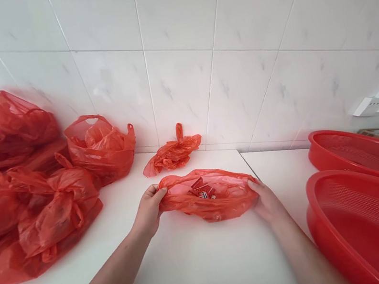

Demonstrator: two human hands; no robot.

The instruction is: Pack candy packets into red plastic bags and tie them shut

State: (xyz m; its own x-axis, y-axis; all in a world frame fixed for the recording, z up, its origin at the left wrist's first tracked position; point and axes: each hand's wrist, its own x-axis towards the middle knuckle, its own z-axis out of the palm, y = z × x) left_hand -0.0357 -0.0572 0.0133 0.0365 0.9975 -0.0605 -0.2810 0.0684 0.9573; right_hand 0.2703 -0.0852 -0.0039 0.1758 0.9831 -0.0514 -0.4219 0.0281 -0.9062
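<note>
Between my hands a red plastic bag (219,210) is spread wide at its mouth, low over the white table. My left hand (150,209) pinches the left end of its rim, thumb on top. The right end of the rim is gripped by my right hand (266,199), with the thumb on the near side and the fingers mostly hidden behind the plastic. Inside the bag lie a few small red pieces (202,187) and some little black-and-white and pale bits, too small to name. Just behind it rests a crumpled red plastic bag (173,154).
Large filled red bags (40,205) are heaped at the left, beside a smaller red bag with handles (101,149). On the right stand two red perforated plastic baskets (366,224). A tiled wall (182,75) with a white socket (370,106) closes off the back of the table (196,271).
</note>
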